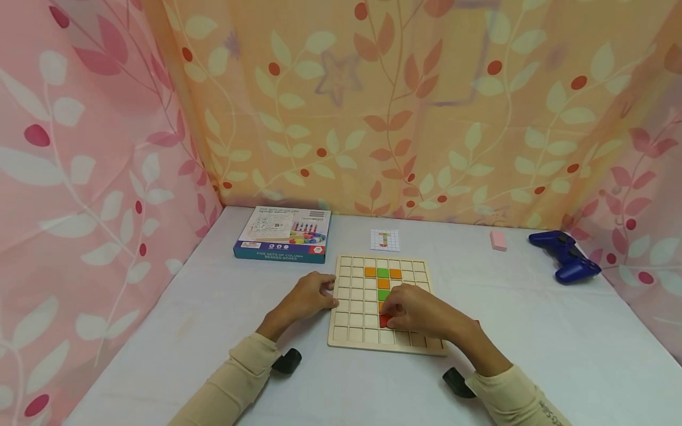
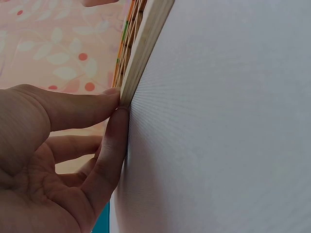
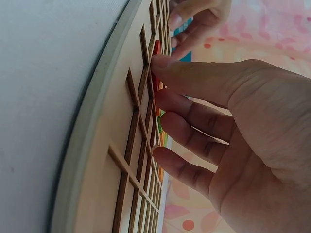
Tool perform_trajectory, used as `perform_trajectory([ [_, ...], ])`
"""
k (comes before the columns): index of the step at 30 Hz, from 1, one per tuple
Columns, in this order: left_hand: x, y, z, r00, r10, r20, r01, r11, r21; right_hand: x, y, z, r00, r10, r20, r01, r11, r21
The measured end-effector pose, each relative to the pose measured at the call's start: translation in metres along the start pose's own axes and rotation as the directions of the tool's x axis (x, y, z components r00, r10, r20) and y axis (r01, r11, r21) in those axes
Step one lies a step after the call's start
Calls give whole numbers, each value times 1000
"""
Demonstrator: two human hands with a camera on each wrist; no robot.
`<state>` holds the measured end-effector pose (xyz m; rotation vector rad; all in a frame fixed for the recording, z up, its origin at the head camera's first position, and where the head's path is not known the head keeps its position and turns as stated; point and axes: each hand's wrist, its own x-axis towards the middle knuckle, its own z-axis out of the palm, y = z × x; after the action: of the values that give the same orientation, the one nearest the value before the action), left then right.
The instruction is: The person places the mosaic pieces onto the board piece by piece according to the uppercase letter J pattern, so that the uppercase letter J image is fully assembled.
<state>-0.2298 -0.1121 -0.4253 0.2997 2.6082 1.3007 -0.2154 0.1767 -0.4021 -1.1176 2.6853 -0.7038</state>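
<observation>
A pale wooden grid board (image 1: pixel 356 334) lies on the table. Orange and green square tiles form a T shape on it, with a green tile (image 1: pixel 383 273) at the top middle. Lower in that column is a red tile (image 1: pixel 384 321), pinched between the thumb and index finger of my right hand (image 1: pixel 421 310). In the right wrist view the thumb (image 3: pixel 167 68) covers part of the red tile. My left hand (image 1: pixel 307 296) touches the board's left edge with its thumb and fingertips, as the left wrist view (image 2: pixel 63 141) also shows.
Behind the board lies a small card (image 1: pixel 385 240) with a coloured pattern on a grid. A boxed toy set (image 1: pixel 282 234) is at the back left. To the right are a pink block (image 1: pixel 498 241) and a blue game controller (image 1: pixel 566 255). Patterned curtains (image 1: pixel 341 106) surround the table.
</observation>
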Motion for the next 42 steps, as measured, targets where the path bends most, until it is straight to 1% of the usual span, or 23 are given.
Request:
perform_trajectory([
  [6,0,0,0,1000,9,0,-9,1000,-3,1,-1,1,1000,1,-11,-1,1000,-7],
  [16,-1,1,-1,1000,9,-3,-9,1000,3,3,-1,1,1000,8,2,-8,1000,6],
  [22,1,-1,-1,1000,17,0,-17,1000,4,-2,2,-4,1000,27,-14,-27,999,45],
  [26,1,-1,0,1000,6,4,-6,1000,11,-15,10,-11,997,72,-39,-68,993,97],
  [29,2,-1,-1,1000,-4,5,3,1000,11,-28,18,-17,992,122,-36,-117,985,124],
  [33,1,0,-1,1000,-6,4,6,1000,12,-47,31,-24,984,172,-39,-166,978,126],
  [36,1,0,-1,1000,-4,4,4,1000,11,-62,41,-29,980,190,-54,-184,977,108],
  [42,0,0,-1,1000,-10,5,10,1000,2,-90,57,-37,972,227,-58,-223,972,73],
])
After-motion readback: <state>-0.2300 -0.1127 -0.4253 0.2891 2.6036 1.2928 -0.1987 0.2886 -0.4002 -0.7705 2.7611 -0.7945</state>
